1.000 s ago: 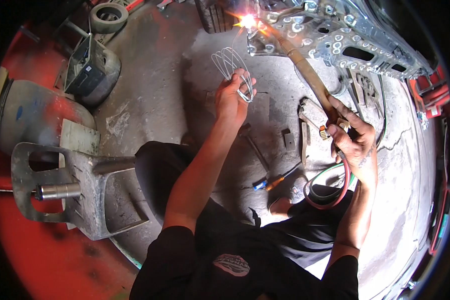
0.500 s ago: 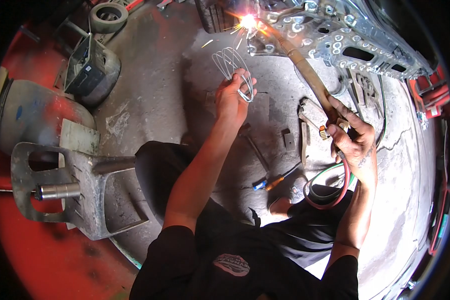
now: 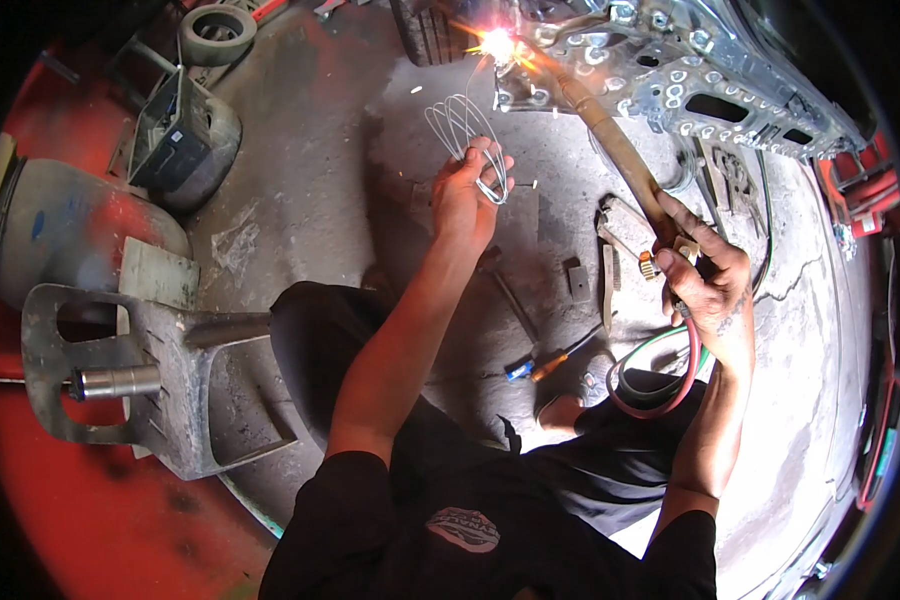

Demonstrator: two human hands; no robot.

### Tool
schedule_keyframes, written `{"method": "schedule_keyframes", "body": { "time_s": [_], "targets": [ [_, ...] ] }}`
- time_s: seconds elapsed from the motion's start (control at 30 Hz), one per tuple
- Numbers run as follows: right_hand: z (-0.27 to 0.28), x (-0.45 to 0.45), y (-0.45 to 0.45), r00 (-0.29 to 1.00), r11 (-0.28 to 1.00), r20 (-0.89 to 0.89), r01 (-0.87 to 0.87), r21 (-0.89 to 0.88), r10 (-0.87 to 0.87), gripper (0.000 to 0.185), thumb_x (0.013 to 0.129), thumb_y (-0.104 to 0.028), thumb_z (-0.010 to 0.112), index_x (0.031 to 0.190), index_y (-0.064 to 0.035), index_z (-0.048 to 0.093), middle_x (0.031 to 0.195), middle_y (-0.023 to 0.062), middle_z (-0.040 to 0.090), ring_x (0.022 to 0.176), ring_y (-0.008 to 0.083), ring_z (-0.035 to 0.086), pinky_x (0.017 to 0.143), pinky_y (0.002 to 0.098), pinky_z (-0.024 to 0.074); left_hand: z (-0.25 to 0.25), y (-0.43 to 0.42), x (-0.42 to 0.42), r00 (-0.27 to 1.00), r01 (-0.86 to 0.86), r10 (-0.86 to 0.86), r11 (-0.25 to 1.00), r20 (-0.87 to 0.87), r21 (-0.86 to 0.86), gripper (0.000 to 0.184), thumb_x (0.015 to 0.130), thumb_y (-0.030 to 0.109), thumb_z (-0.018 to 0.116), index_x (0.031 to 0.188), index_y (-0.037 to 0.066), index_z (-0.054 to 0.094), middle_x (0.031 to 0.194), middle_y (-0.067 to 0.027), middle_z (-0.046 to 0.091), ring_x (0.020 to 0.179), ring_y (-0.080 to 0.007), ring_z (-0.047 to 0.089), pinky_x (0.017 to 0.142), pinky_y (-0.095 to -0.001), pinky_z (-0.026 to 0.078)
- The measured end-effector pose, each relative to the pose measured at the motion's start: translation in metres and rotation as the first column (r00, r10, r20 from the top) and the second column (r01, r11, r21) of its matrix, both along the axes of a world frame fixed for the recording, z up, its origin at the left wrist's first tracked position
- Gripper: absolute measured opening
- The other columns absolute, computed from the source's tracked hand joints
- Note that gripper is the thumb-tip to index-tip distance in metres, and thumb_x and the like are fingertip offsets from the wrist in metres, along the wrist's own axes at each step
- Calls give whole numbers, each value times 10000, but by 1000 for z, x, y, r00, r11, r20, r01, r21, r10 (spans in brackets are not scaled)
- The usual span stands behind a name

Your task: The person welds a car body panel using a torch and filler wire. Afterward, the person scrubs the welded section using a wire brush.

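Observation:
My right hand (image 3: 708, 275) is closed round the handle of a gas welding torch (image 3: 612, 142). Red and green hoses (image 3: 660, 405) trail from the torch below that hand. A bright glow with sparks covers the torch tip, at the lower left edge of a perforated metal car panel (image 3: 660, 80). My left hand (image 3: 470, 180) grips a looped coil of thin filler wire (image 3: 462, 125). One strand of the wire rises toward the glow; its far end is lost in the glare.
On the concrete floor lie a hammer (image 3: 510, 300), a screwdriver (image 3: 565, 358), a wire brush (image 3: 610, 285) and a small dark block (image 3: 578, 282). A worn plastic chair (image 3: 185, 400) lies at left, near a tank (image 3: 80, 235), a black crate (image 3: 175, 140) and a tyre (image 3: 217, 38).
The sparks have shifted, with small bits now flying lower near my left hand. Both hands, the torch and the wire coil stay almost in place.

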State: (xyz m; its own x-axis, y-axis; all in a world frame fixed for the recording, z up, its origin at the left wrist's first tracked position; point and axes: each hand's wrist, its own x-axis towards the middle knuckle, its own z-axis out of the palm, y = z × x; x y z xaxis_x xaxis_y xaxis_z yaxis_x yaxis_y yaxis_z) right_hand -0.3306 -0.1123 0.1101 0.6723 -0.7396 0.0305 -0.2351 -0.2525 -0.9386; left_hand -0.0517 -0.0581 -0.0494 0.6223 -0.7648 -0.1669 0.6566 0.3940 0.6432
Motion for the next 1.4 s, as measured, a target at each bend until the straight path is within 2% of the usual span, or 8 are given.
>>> {"method": "schedule_keyframes", "body": {
  "time_s": [0.67,1.4],
  "targets": [
    [-1,-2,-2,1000,1000,0,-9,9,9,516,932,-128,731,1419,-28,592,795,-6,623,551,42,532,481,210,422,4,-3,0,1000,5,-5,1000,1,11,368,1062,256,544,1381,77,513,1323,-79,589,1178,-271,596,976,-476,455],
    [0,-1,0,1000,1000,-3,-7,1,7,511,933,-123,729,1416,-28,595,790,-6,619,549,42,531,476,211,422,3,-3,0,1000,-18,18,1000,-25,9,322,1055,238,558,1333,75,552,1255,-73,622,1124,-273,622,942,-475,482]
  ]
}}
